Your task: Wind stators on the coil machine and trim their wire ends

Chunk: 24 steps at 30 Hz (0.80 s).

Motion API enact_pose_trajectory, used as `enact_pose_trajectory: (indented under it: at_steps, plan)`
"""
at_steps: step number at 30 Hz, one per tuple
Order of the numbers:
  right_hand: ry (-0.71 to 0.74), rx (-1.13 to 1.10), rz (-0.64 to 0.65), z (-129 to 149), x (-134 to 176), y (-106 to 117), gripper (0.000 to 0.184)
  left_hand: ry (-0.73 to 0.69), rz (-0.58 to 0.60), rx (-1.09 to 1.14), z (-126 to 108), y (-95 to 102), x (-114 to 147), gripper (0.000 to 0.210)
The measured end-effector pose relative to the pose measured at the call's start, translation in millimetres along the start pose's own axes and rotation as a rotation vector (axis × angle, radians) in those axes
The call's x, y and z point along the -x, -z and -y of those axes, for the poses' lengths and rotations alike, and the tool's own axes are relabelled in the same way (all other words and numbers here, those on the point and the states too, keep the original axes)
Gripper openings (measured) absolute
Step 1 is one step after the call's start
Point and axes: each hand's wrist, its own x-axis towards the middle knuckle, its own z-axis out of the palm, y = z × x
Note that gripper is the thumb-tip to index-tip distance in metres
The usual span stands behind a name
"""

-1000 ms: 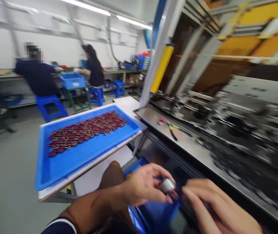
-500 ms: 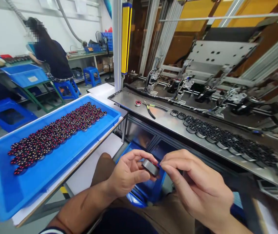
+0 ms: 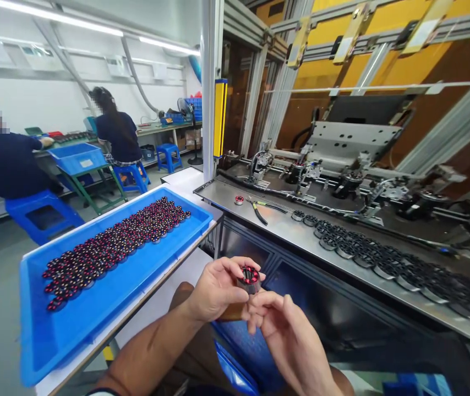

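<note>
My left hand (image 3: 218, 286) is closed round a ring-shaped motor stator (image 3: 250, 279), thumb on its near side and fingers behind. Red windings show inside its dark, grey-walled ring, and its open face is tilted up toward me. Just below it, my right hand (image 3: 287, 330) has its fingers curled in, with the fingertips close against the ring's underside. Whether these fingers grip anything small, I cannot make out. Both hands are above my lap, between the blue tray (image 3: 136, 286) and the metal bench (image 3: 222, 192).
Many red-wound stators (image 3: 115, 247) lie in rows in the tray. On the bench are a single red stator (image 3: 239, 200), pliers (image 3: 257, 212) and many black rings (image 3: 367, 250). Machine fixtures (image 3: 350, 187) stand behind. Two people (image 3: 117, 132) sit at a far workbench.
The stator has been turned from its side so its red-wound face shows upward. My right hand has moved left and down, turning under the stator. The head view has tilted up.
</note>
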Motion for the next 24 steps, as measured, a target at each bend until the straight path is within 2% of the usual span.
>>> enact_pose_trajectory:
  at_steps: [3, 7, 9, 10, 12, 13, 16, 18, 21, 24]
  plan:
    - [-0.081, -0.122, 0.025, -2, 6, 1, 0.042, 0.044, 0.098, -0.073, 1, 0.5, 3, 0.038]
    - [-0.094, -0.205, 0.030, -5, 10, -3, 0.034, 0.089, 0.261, -0.087, 5, 2.7, 6, 0.028]
    - [-0.083, -0.183, 0.041, -6, 10, -2, 0.037, 0.045, 0.281, -0.139, 4, 5.7, 6, 0.036]
    - [-0.066, -0.145, 0.033, -5, 10, 0, 0.041, 0.021, 0.265, -0.190, 2, 7.4, 6, 0.050]
    - [0.011, 0.009, -0.023, -3, 11, 7, 0.044, -0.009, 0.189, -0.354, -4, 9.9, 8, 0.078]
    - [0.084, 0.126, -0.071, -2, 11, 11, 0.042, -0.010, 0.146, -0.456, -7, 10.2, 10, 0.082]
    - [0.395, 0.546, -0.184, 2, 15, 21, 0.030, 0.010, 0.109, -0.698, -14, 6.0, 19, 0.062]
    - [0.568, 0.766, -0.164, 4, 18, 25, 0.029, 0.030, 0.148, -0.730, -14, 1.1, 23, 0.057]
    - [0.652, 0.930, -0.084, 5, 20, 28, 0.036, 0.093, 0.156, -0.635, -9, -3.8, 25, 0.062]
    - [0.678, 0.962, -0.048, 6, 21, 29, 0.043, 0.088, 0.169, -0.626, -6, -4.1, 22, 0.053]
